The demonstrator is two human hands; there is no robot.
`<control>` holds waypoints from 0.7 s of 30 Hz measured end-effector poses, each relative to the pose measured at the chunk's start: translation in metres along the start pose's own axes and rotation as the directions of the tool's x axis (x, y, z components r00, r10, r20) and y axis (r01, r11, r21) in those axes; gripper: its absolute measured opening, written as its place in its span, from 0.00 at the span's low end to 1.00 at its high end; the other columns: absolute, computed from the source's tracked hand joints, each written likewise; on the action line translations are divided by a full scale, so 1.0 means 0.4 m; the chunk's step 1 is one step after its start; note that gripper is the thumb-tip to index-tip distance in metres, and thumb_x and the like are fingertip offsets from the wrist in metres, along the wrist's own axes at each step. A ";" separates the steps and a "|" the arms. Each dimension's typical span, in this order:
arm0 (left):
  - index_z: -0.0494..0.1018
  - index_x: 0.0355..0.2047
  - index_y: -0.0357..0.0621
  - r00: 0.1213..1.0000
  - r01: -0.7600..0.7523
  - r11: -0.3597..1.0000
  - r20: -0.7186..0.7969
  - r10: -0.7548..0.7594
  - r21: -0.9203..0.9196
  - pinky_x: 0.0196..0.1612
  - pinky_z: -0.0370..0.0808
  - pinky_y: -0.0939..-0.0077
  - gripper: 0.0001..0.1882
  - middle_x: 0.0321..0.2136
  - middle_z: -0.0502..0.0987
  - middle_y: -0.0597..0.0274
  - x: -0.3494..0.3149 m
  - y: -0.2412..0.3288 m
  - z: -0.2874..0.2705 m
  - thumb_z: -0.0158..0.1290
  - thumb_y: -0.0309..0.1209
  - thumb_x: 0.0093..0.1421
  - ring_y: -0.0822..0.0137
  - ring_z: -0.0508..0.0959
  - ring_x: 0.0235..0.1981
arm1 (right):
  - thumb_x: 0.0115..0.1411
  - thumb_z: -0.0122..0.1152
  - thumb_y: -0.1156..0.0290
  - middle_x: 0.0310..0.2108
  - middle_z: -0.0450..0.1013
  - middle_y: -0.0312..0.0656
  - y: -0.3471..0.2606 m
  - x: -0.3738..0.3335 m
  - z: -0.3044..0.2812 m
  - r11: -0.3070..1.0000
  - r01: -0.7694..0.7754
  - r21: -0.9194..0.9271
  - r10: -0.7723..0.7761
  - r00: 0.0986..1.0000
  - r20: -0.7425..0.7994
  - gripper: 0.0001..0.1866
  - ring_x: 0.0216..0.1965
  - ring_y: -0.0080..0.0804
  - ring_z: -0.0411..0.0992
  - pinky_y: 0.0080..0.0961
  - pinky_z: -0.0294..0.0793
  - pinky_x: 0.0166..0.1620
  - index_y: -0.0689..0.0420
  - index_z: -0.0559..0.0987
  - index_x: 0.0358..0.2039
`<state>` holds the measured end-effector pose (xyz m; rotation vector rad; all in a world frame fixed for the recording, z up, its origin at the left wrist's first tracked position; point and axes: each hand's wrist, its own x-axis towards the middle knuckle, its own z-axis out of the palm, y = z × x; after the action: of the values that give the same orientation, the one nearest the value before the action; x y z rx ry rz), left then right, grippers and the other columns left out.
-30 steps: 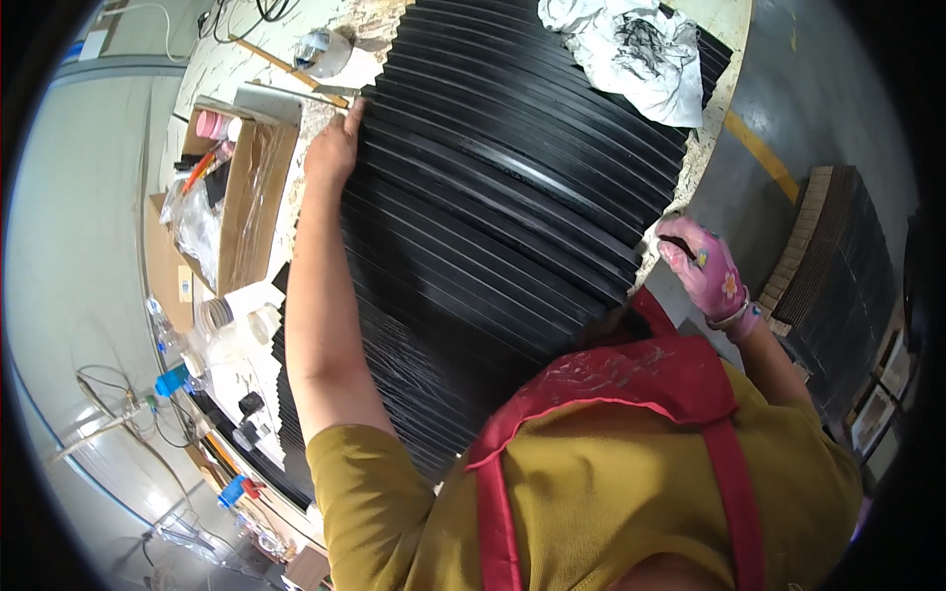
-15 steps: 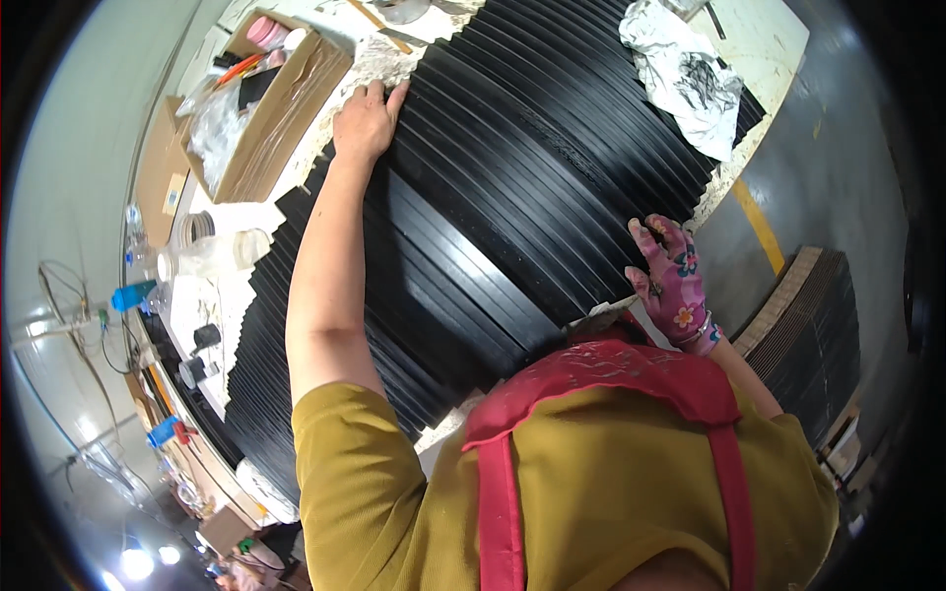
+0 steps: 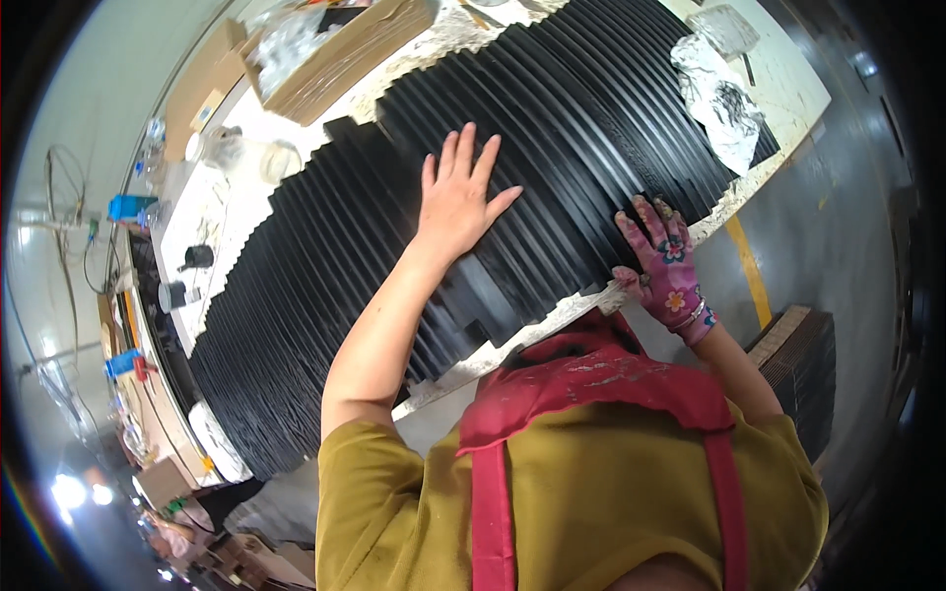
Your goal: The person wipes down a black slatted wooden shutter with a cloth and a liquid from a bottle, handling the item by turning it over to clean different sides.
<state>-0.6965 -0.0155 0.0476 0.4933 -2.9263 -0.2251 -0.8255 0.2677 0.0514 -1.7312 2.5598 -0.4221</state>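
Note:
Long black strips (image 3: 552,108) lie side by side across the white worktable (image 3: 803,84), overlapping in a wide row. My bare left hand (image 3: 457,202) rests flat on the middle of the strips, its fingers spread. At the near right edge of the row is my right hand (image 3: 662,261), in a pink flowered glove with dirty fingertips. Its fingers are stretched out and touch the strip ends by the table's rim. Neither hand holds anything. Whether the strips under my left palm are separate or joined cannot be seen.
A cardboard box (image 3: 340,64) with plastic bags stands at the back left, near clear jars (image 3: 281,163). Crumpled white cloth (image 3: 724,108) lies on the strips' right end. Stacked dark strips (image 3: 803,369) stand on the floor at right. Another person (image 3: 182,527) is at the far lower left.
My left hand has come back from the far edge of the strips to their middle and spread its fingers. My right hand has flattened onto the near ends. The view has shifted.

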 end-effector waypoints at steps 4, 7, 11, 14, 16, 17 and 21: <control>0.55 0.64 0.53 0.998 0.021 0.996 -0.061 -0.026 -0.087 0.63 0.51 0.45 0.35 0.65 0.50 0.50 -0.028 -0.018 -0.005 0.48 0.52 0.60 0.50 0.51 0.66 | 0.58 0.51 0.47 0.65 0.52 0.46 -0.009 0.001 0.012 0.998 -0.003 -0.065 0.003 1.000 -0.010 0.35 0.66 0.49 0.48 0.49 0.42 0.65 0.46 0.61 0.64; 0.61 0.60 0.47 0.952 0.133 0.978 -0.253 -0.171 -0.161 0.63 0.54 0.53 0.34 0.62 0.58 0.47 -0.083 -0.070 -0.082 0.57 0.37 0.54 0.48 0.57 0.63 | 0.59 0.51 0.46 0.65 0.53 0.47 0.003 -0.006 0.013 0.998 -0.011 -0.066 0.011 1.000 -0.013 0.34 0.66 0.48 0.49 0.48 0.42 0.65 0.47 0.61 0.63; 0.63 0.58 0.41 0.819 0.445 0.894 -0.382 -0.427 -0.045 0.60 0.62 0.59 0.28 0.58 0.62 0.44 -0.342 -0.297 -0.134 0.53 0.37 0.59 0.48 0.62 0.60 | 0.55 0.58 0.55 0.63 0.56 0.48 -0.035 0.001 -0.020 0.999 -0.032 -0.004 0.032 0.999 -0.032 0.34 0.64 0.48 0.52 0.47 0.46 0.64 0.50 0.64 0.61; 0.62 0.58 0.42 0.822 0.538 0.843 -0.214 -0.528 -0.013 0.60 0.62 0.61 0.26 0.59 0.63 0.48 -0.457 -0.360 -0.189 0.49 0.39 0.63 0.51 0.63 0.60 | 0.51 0.62 0.65 0.60 0.60 0.48 -0.165 0.012 -0.097 0.953 0.170 0.251 -0.158 0.985 -0.069 0.33 0.62 0.48 0.57 0.44 0.55 0.61 0.52 0.67 0.59; 0.63 0.57 0.41 0.863 0.428 0.901 -0.264 -0.431 -0.070 0.59 0.64 0.64 0.25 0.57 0.65 0.49 -0.366 -0.343 -0.195 0.50 0.39 0.62 0.52 0.65 0.59 | 0.51 0.62 0.66 0.56 0.65 0.48 -0.235 0.005 -0.090 0.827 0.298 0.477 -0.284 0.953 -0.103 0.31 0.57 0.46 0.64 0.39 0.65 0.57 0.52 0.69 0.57; 0.64 0.56 0.40 0.876 0.386 0.916 -0.268 -0.401 -0.110 0.58 0.64 0.64 0.26 0.57 0.65 0.49 -0.298 -0.331 -0.191 0.50 0.39 0.61 0.51 0.65 0.58 | 0.51 0.62 0.67 0.56 0.64 0.49 -0.254 0.005 -0.060 0.781 0.300 0.547 -0.333 0.942 -0.042 0.30 0.58 0.47 0.63 0.40 0.64 0.58 0.54 0.69 0.56; 0.63 0.56 0.39 0.906 0.250 0.963 -0.328 -0.268 -0.095 0.59 0.62 0.61 0.28 0.57 0.63 0.43 -0.082 -0.379 -0.133 0.51 0.43 0.61 0.46 0.64 0.58 | 0.52 0.61 0.66 0.59 0.60 0.51 -0.356 -0.001 -0.019 0.753 0.326 0.572 -0.426 0.903 0.046 0.31 0.59 0.50 0.61 0.41 0.64 0.57 0.54 0.67 0.58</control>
<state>-0.6088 -0.1525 0.0685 0.8256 -2.5086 -0.2217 -0.6976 0.2202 0.0922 -1.9183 1.7002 -0.8779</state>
